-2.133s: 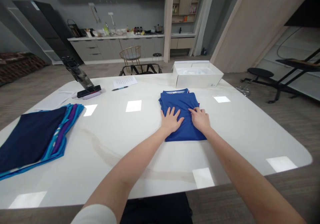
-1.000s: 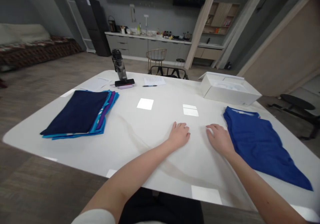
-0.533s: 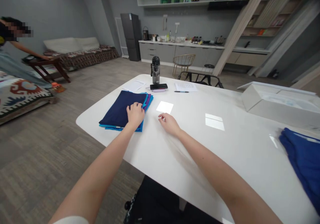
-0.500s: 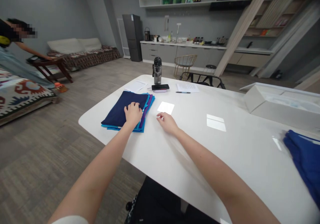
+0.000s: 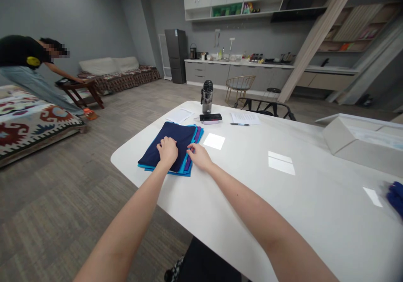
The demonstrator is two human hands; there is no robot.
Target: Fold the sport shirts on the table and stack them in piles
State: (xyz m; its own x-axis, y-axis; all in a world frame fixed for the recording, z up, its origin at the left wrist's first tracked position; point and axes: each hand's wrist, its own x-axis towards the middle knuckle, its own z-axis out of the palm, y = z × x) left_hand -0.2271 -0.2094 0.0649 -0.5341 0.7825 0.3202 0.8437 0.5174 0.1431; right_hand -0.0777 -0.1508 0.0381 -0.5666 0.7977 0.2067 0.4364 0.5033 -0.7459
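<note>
A stack of folded cloths (image 5: 151, 167) lies near the left end of the white table (image 5: 239, 181). On top is a folded navy cloth (image 5: 181, 133); bright blue and purple edges stick out below it, mostly along the right side and front. My left hand (image 5: 168, 151) rests on the navy cloth, its fingers bent and somewhat apart, with nothing gripped. At the stack's right edge is my right hand (image 5: 200, 157), thumb and fingers drawn together on the cloth edge. How much cloth sits between those fingers is hard to see.
Behind the stack stand a dark bottle (image 5: 207, 97), a phone (image 5: 210, 117), papers (image 5: 245, 118) and a pen (image 5: 239, 124). To the right are an open white box (image 5: 349, 143) and blue cloth (image 5: 396, 198). A person (image 5: 25, 59) bends over a small wooden table (image 5: 83, 91).
My right hand has moved left from the bare tabletop to the stack's right edge. My left hand has shifted a little left on the navy cloth. The view has tilted up and turned left.
</note>
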